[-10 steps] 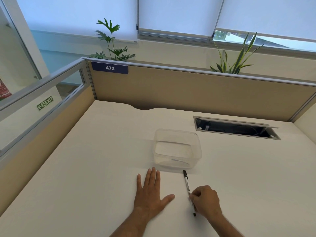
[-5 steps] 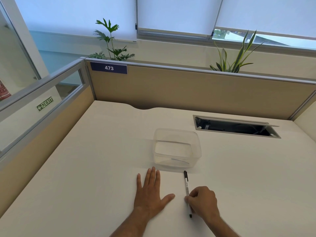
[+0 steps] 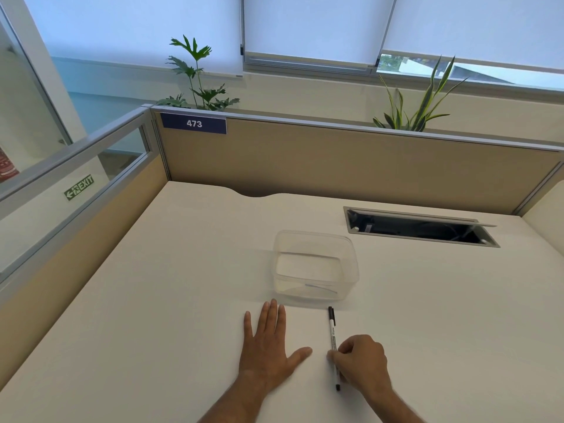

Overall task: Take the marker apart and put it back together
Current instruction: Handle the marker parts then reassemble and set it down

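Observation:
A thin white marker (image 3: 332,334) with a black cap at its far end and a black tip end near me lies on the white desk (image 3: 152,315), pointing away from me. My right hand (image 3: 361,360) is curled over its lower half, fingertips pinching the barrel. My left hand (image 3: 268,340) rests flat on the desk, palm down, fingers spread, a short way left of the marker and not touching it. The marker looks whole, cap on.
A clear, empty plastic tub (image 3: 316,265) stands just beyond the marker. An open cable hatch (image 3: 418,228) sits in the desk at the back right. Beige partition walls (image 3: 335,166) close the desk at the back and left.
My right hand has shifted slightly along the marker and the marker has turned a little, its near end swinging left. My left hand has stayed flat in place.

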`<state>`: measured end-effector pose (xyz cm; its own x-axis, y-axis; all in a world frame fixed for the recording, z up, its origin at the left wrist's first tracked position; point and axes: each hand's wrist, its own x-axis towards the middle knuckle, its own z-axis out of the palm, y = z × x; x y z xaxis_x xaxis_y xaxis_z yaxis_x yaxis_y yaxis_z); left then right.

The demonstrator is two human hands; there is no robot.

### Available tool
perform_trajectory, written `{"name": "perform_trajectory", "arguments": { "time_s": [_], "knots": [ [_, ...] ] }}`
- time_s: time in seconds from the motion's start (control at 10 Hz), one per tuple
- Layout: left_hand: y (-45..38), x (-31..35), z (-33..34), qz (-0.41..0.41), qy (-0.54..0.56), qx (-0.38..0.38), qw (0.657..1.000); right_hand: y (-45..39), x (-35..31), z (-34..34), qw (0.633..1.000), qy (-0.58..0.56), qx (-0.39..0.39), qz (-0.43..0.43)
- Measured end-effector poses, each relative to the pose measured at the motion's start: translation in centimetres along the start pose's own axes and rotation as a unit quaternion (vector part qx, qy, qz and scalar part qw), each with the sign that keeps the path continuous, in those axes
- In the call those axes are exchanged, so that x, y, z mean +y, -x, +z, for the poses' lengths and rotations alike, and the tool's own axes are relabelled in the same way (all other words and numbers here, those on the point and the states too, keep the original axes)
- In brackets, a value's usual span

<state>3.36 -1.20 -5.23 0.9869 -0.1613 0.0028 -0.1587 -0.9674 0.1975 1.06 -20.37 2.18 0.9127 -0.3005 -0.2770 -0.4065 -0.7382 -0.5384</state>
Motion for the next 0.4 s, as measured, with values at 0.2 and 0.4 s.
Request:
{"name": "perform_trajectory", "arguments": {
  "time_s": [0.2,0.4],
  "knots": [
    [0.1,-0.2,0.4,0.003,-0.012,0.023,1.000,0.5,-0.4,-2.5,0.998,-0.028,0.020,-0.043],
    [-0.1,0.7,-2.2,0.029,0.014,0.100,0.994,2.9,-5.4,-11.6,0.959,-0.186,0.134,-0.166]
  ]
}}
